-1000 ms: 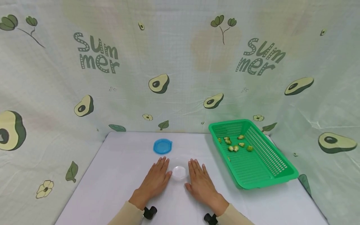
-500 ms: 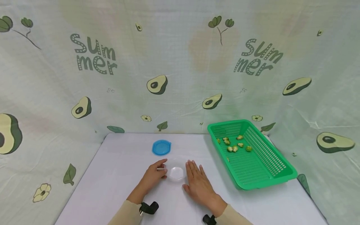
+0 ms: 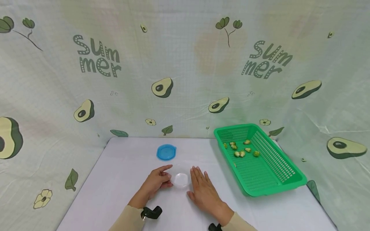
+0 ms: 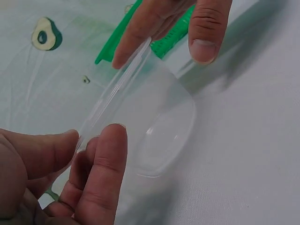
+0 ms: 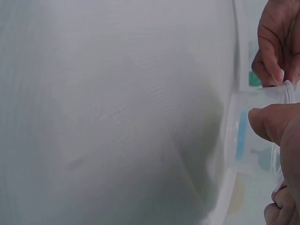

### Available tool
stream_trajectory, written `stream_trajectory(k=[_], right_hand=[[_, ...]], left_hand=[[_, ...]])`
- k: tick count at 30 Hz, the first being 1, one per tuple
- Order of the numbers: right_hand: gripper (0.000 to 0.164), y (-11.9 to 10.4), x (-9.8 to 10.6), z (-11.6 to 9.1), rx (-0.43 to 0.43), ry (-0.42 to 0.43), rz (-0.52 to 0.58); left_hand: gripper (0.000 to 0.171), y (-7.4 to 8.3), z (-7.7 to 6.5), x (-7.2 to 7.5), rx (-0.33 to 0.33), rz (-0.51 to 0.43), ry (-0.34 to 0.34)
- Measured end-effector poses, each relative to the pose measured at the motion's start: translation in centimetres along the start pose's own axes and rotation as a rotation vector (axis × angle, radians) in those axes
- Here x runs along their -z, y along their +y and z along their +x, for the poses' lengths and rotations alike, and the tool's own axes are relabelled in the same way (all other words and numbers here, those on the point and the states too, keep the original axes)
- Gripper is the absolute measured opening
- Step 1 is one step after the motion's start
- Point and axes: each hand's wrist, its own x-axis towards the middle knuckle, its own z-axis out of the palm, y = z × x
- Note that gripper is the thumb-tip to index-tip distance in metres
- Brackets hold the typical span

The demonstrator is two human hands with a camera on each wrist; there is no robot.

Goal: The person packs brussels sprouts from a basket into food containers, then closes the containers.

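The left hand (image 3: 156, 182) has its grip closed on the rim of a clear, shallow plastic container (image 3: 181, 179), thumb and fingers pinching its edge, while the right hand (image 3: 203, 192) is not gripping, its fingers outstretched along the opposite side. The container is mouth up between the two hands, at the near middle of the white worktop (image 3: 115, 179). Just beyond it lies a rounded blue plastic lid (image 3: 166, 152), and to the right a rectangular green plastic basket (image 3: 261, 175) holds small yellow-green sprouts (image 3: 242, 153) toward its far end.
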Motion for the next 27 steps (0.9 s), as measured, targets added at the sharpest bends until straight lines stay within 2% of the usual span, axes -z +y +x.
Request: stream_trajectory(k=[9,17,27], right_hand=[[0.085,-0.36,0.03,-0.25,-0.003,-0.028,0.02],[0.084,-0.39,0.01,-0.26,0.006,-0.018,0.02],[0.084,-0.56,-0.06,-0.25,0.003,-0.012,0.03]], left_hand=[[0.043,0.17,-0.13,0.51,0.058,-0.036,0.034],[0.049,0.29,-0.03,0.85,0.088,-0.129,-0.008],[0.049,0.22,-0.1,0.97,0.082,-0.13,0.002]])
